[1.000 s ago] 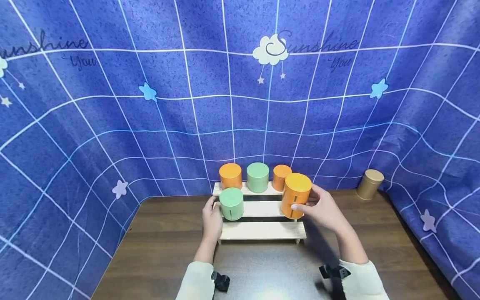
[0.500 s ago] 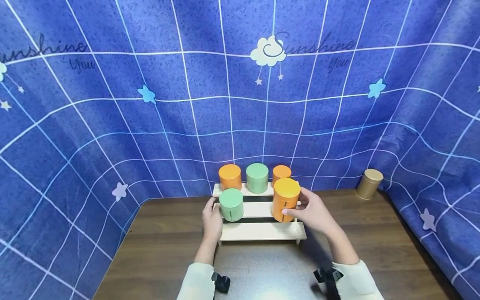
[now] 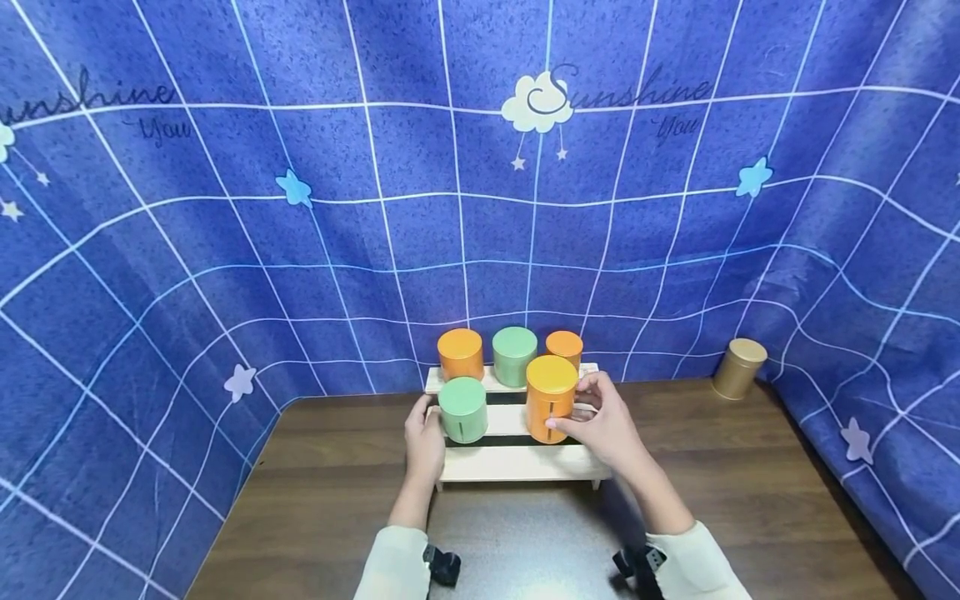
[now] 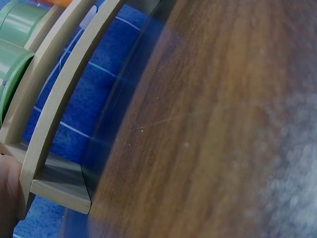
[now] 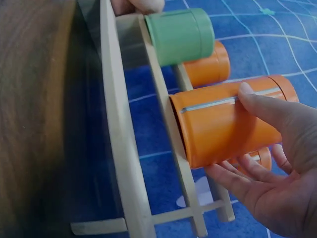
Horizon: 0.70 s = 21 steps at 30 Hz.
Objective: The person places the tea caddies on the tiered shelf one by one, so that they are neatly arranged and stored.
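My right hand [image 3: 611,427] grips a tall orange canister [image 3: 542,407] from its right side, thumb across the front seam. In the right wrist view the canister's base is right at the middle step of a pale wooden three-step rack [image 3: 521,463]. At the rack's left end, my left hand [image 3: 425,443] holds its side, next to a green canister [image 3: 462,412] standing on the middle step. Along the top step stand an orange canister [image 3: 460,354], another green canister [image 3: 514,358] and a small orange canister [image 3: 565,345], partly hidden behind the held one.
A gold canister [image 3: 739,368] stands apart at the back right of the brown wooden table [image 3: 330,492]. Behind the table hangs a blue curtain [image 3: 405,225] with white grid lines. The rack's bottom step carries no canister.
My right hand has moved left along the middle step with the tall orange canister, bringing it nearer the green one. The left hand stays at the rack's left end.
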{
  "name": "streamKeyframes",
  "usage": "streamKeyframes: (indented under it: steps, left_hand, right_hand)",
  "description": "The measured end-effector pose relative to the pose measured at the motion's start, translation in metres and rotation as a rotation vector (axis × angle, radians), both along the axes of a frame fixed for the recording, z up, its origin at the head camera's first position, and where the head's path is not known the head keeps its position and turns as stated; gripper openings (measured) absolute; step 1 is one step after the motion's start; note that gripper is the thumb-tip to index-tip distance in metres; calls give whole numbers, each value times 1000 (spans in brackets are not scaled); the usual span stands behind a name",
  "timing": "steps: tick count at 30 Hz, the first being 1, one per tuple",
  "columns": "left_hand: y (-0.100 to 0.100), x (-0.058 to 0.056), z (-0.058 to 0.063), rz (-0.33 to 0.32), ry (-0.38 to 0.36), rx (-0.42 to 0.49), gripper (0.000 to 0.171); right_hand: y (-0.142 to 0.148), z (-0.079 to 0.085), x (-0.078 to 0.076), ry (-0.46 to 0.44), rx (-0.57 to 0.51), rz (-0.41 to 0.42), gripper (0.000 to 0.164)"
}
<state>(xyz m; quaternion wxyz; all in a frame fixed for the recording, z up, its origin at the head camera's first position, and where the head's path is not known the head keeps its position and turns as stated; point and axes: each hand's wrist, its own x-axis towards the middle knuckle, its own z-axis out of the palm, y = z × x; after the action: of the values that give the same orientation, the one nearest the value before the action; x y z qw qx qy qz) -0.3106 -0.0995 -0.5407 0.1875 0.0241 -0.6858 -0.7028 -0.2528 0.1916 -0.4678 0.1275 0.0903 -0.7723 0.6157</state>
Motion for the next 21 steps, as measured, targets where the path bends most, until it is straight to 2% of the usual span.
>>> streamKeyframes:
  steps: [10,16,21]
  left_hand:
    - [1,2,3,11,-9,-27,40]
    - [2,2,4,23,-25,-28,41]
    - [1,-1,1,25,-43,-14,40]
  right_hand:
    - [-12,-2,4,48,72,6,41]
    - [-16,-1,5,30,93,33,31]
    - [-17,0,7,25,84,87,28]
